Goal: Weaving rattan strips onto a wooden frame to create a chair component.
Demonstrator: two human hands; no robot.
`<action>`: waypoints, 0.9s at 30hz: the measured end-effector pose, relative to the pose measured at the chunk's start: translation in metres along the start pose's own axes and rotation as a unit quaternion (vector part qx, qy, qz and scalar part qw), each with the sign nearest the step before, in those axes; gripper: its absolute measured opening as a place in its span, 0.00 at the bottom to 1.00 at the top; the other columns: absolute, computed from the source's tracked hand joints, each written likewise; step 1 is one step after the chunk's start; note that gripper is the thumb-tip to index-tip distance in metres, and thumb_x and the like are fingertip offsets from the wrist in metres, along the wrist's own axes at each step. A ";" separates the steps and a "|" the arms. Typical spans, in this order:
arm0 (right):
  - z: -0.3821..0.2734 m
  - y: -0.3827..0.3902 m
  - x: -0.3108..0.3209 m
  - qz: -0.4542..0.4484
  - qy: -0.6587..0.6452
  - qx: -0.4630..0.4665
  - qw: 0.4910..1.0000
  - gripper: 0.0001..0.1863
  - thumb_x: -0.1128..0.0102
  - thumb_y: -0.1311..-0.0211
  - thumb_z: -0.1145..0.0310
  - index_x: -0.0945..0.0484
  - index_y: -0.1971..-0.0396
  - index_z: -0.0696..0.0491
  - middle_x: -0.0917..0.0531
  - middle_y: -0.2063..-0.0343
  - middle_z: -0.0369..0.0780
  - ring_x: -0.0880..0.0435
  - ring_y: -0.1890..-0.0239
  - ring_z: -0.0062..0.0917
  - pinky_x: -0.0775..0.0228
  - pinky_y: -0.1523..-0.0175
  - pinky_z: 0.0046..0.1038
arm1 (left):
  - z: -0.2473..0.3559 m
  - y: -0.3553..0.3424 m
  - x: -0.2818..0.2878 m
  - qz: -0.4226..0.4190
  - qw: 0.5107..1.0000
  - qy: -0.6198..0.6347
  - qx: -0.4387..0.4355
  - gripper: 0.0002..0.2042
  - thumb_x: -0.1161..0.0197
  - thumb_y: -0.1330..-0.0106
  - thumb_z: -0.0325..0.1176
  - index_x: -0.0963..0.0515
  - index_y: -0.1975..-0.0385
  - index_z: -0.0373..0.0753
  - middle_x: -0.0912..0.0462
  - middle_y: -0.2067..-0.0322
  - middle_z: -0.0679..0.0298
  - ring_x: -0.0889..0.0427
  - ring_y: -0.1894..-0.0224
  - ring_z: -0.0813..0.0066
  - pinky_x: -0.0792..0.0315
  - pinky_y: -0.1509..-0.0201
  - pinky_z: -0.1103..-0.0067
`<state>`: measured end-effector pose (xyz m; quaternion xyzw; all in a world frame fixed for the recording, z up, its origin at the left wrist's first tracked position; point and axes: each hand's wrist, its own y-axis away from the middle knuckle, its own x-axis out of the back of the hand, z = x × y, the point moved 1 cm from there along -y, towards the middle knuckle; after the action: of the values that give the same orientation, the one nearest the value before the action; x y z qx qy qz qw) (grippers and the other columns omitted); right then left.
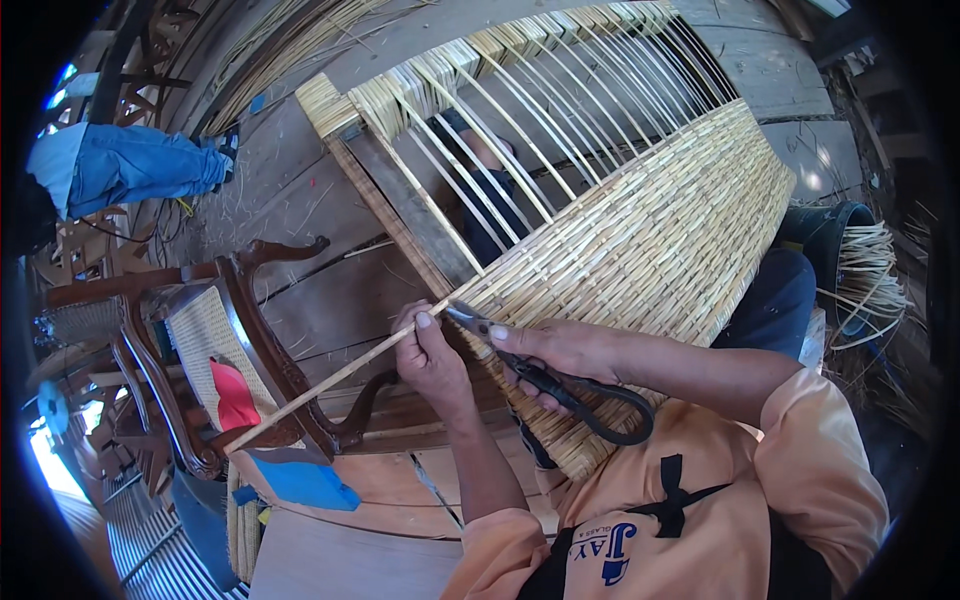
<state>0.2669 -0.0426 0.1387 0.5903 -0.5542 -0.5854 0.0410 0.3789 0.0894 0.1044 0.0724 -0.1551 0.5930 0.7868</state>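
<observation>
A rattan strip (330,380) is pinched in the left hand (430,355), its free end running down and left of the grip. Black-handled shears (560,385) are clasped shut-fisted in the right hand (565,350), blades meeting the strip just right of the pinch. A trimming cut seems in hand; a clean snip close to the woven rattan panel (660,250) is called for. Beyond the strip's end a carved wooden chair (260,340) stands, crowding it.

You work pale, matt woven cane (650,240) stretched on a dark, worn wooden frame (405,205). Your shears (560,385) are dull black metal, and the long strip (330,380) is smooth, light rattan.
</observation>
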 end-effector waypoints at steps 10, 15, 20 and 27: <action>-0.010 -0.002 -0.008 0.040 0.042 0.040 0.998 0.31 0.59 0.36 0.41 0.30 0.82 0.56 0.29 0.87 0.37 0.28 0.88 0.23 0.35 0.84 0.24 | -0.002 -0.003 0.003 0.014 0.999 -0.040 0.011 0.09 0.49 0.34 0.27 0.26 0.72 0.28 0.24 0.71 0.62 0.29 0.73 0.80 0.34 0.69 0.84; -0.009 -0.010 -0.006 0.024 0.055 0.064 0.996 0.32 0.63 0.34 0.42 0.31 0.82 0.56 0.31 0.88 0.38 0.29 0.88 0.25 0.36 0.85 0.27 | 0.002 -0.004 0.004 0.000 0.998 -0.067 0.017 0.10 0.50 0.34 0.28 0.27 0.73 0.29 0.24 0.71 0.62 0.29 0.73 0.80 0.33 0.69 0.83; -0.006 -0.005 -0.007 0.022 0.033 0.087 0.995 0.33 0.56 0.40 0.36 0.31 0.83 0.56 0.31 0.88 0.36 0.31 0.90 0.20 0.39 0.87 0.22 | 0.007 -0.004 0.003 0.028 0.994 -0.066 0.078 0.11 0.50 0.34 0.31 0.26 0.73 0.29 0.24 0.76 0.62 0.28 0.74 0.79 0.33 0.68 0.84; 0.008 0.062 0.019 0.069 0.266 0.123 0.954 0.34 0.54 0.39 0.38 0.28 0.71 0.62 0.28 0.84 0.38 0.29 0.82 0.22 0.35 0.76 0.28 | 0.043 -0.017 0.013 0.088 0.989 -0.004 0.117 0.14 0.50 0.32 0.39 0.27 0.66 0.32 0.21 0.73 0.60 0.23 0.73 0.76 0.30 0.67 0.82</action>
<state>0.2179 -0.0749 0.1678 0.6852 -0.6304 -0.3302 0.1548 0.3913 0.0839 0.1502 0.1524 -0.0939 0.6738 0.7169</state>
